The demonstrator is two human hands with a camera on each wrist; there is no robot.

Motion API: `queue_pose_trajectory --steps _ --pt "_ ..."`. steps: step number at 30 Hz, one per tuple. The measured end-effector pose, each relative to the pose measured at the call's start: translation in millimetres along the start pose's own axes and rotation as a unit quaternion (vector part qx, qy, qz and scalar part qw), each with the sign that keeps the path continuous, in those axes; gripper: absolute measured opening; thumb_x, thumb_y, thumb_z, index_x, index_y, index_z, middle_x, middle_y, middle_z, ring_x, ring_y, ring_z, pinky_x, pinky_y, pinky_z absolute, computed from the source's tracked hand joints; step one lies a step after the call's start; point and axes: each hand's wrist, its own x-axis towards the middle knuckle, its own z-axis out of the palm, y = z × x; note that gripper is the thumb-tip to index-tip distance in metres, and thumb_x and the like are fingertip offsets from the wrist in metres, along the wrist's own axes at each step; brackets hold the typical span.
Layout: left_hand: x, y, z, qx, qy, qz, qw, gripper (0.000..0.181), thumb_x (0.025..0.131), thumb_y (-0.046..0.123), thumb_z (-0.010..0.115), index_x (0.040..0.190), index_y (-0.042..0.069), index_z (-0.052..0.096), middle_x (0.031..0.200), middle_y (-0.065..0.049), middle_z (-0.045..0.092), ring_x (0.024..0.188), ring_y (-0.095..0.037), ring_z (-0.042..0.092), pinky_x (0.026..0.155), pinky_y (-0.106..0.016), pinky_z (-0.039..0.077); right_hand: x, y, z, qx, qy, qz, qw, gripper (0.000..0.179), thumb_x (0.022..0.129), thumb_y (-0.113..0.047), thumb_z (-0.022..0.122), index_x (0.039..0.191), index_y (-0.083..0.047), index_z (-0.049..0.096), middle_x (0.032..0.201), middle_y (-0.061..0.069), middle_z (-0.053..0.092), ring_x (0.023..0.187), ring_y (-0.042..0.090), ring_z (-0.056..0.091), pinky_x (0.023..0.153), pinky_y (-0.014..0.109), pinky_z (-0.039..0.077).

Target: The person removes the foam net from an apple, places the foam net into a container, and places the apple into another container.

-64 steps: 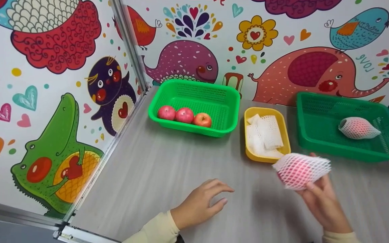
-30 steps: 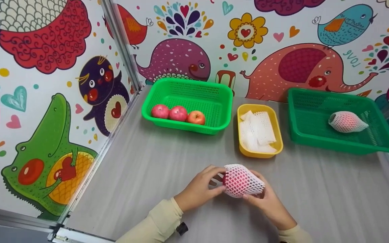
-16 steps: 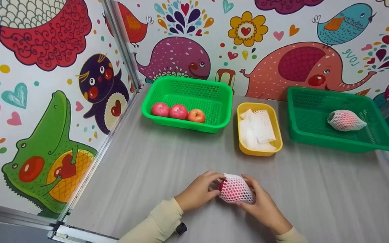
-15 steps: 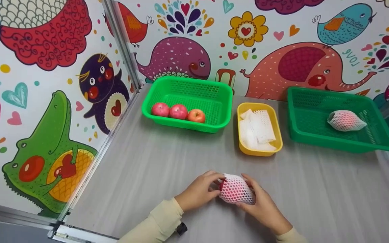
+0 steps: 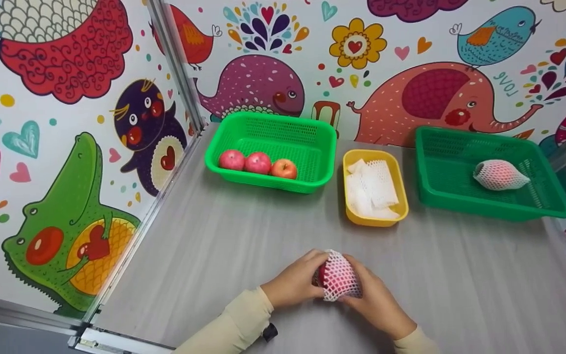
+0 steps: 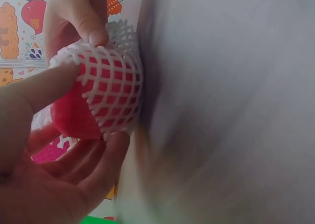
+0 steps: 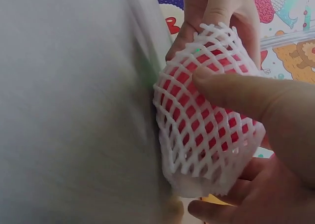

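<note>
A red apple sits in a white foam fruit net, held between both hands just in front of the person. My left hand grips the net's open edge, thumb on one side and fingers on the other; bare apple skin shows there in the left wrist view. From the other side my right hand holds the netted apple, its thumb lying across the mesh in the right wrist view. The net's far end extends past the apple toward the right palm.
Behind stand a light green basket with three bare apples, a yellow basket of white foam nets, and a dark green basket with one netted apple. A patterned wall borders the grey table.
The right hand has brought the netted apple leftward and nearer the person, and the left hand has come onto it. Over the last half second the left fingers have closed further around its open end.
</note>
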Motion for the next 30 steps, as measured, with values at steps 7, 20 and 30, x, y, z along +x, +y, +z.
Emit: queue_pose_trajectory --steps 7,20,30 --pt "1.7 1.6 3.4 0.025 0.006 -0.013 0.9996 0.083 0.083 0.004 0.091 0.155 0.0 0.05 0.148 -0.009 0.058 0.138 -0.019 0.055 0.118 -0.031 0.041 -0.3 -0.7 4.6 -0.001 0.034 -0.022 0.9992 0.089 0.078 -0.002 0.097 0.155 -0.001 0.052 0.15 0.015 0.061 0.139 0.035 0.057 0.114 0.058 0.044" --pt "3.1 2.2 -4.9 -0.057 0.029 -0.028 0.9975 0.076 0.084 0.011 0.095 0.15 0.01 0.056 0.145 -0.002 0.061 0.133 -0.014 0.057 0.114 -0.034 0.045 -2.0 4.0 -7.3 0.002 0.121 -0.026 0.9923 0.054 0.079 0.009 0.091 0.128 -0.01 0.077 0.122 -0.004 0.077 0.115 0.021 0.071 0.101 0.045 0.056" --pt "1.5 -2.6 -5.2 -0.055 0.043 -0.017 0.9974 0.078 0.084 0.022 0.098 0.15 0.014 0.057 0.143 0.001 0.06 0.132 -0.012 0.057 0.113 -0.034 0.047 -4.8 9.5 -11.2 0.016 0.125 -0.028 0.9916 0.044 0.084 0.008 0.089 0.119 -0.017 0.083 0.112 -0.013 0.077 0.106 0.015 0.072 0.094 0.036 0.057"
